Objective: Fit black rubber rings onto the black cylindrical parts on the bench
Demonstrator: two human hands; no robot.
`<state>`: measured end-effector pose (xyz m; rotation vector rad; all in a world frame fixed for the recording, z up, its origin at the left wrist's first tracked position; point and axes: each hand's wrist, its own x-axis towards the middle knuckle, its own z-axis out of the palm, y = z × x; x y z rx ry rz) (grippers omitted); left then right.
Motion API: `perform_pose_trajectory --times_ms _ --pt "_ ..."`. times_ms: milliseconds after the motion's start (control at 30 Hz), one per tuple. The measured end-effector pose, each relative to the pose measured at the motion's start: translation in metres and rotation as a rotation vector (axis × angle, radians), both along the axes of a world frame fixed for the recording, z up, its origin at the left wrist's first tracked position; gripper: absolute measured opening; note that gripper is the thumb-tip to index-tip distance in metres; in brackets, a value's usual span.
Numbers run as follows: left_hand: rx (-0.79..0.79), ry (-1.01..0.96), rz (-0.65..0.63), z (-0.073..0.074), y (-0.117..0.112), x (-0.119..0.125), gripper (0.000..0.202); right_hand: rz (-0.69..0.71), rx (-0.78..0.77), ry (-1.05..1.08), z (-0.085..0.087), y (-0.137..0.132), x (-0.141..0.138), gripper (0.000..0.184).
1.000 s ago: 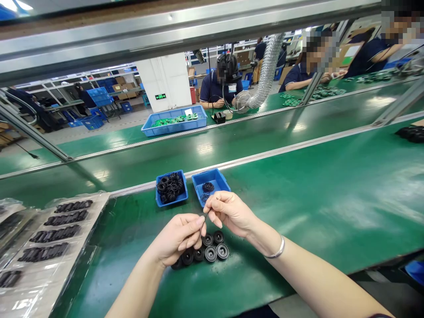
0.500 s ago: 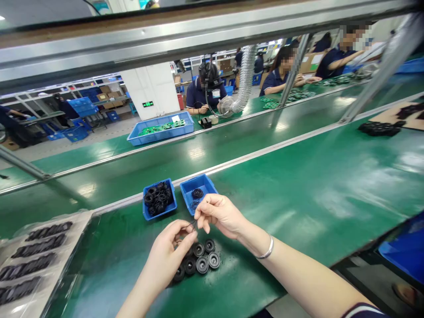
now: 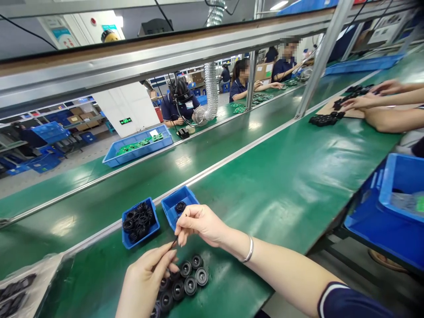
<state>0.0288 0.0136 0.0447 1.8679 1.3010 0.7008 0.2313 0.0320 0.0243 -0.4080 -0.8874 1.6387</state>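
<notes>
My left hand (image 3: 145,278) and my right hand (image 3: 198,225) are pinching a thin black piece (image 3: 174,243) between them, too small to identify. A silver bangle (image 3: 248,249) circles my right wrist. Just below both hands, several black rubber cup-shaped parts (image 3: 190,285) sit on the green bench mat (image 3: 265,185), partly hidden by my left hand. Beyond my right hand stand a small blue bin (image 3: 170,207) holding a few black rings and another small blue bin (image 3: 124,234) heaped with black rubber rings.
A co-worker's hands (image 3: 364,104) rest on brown cardboard (image 3: 331,108) at upper right, near a row of black parts (image 3: 324,119). A large blue crate (image 3: 391,207) stands beyond the bench's right edge. Plastic-wrapped black parts (image 3: 16,291) lie at lower left.
The view has swung, moving the bench and bins left and down. A co-worker's hands and the blue crate now show at right. My hands stay together on the thin piece.
</notes>
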Motion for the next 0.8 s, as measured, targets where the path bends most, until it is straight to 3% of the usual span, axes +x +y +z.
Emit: perform_pose_trajectory --times_ms 233,400,533,800 --pt "-0.12 -0.032 -0.023 -0.002 0.0 0.002 0.049 -0.055 0.018 -0.023 0.003 -0.001 0.003 0.042" --pt "-0.345 -0.16 -0.023 0.015 -0.008 0.012 0.059 -0.129 -0.008 -0.035 0.005 0.004 0.013 0.043" --pt "-0.43 -0.271 0.022 0.025 -0.013 0.018 0.057 -0.107 -0.009 -0.023 0.004 0.004 0.015 0.037" --pt "-0.511 -0.313 0.007 0.022 -0.013 0.013 0.047 -0.098 0.009 -0.055 0.003 0.0 0.013 0.034"
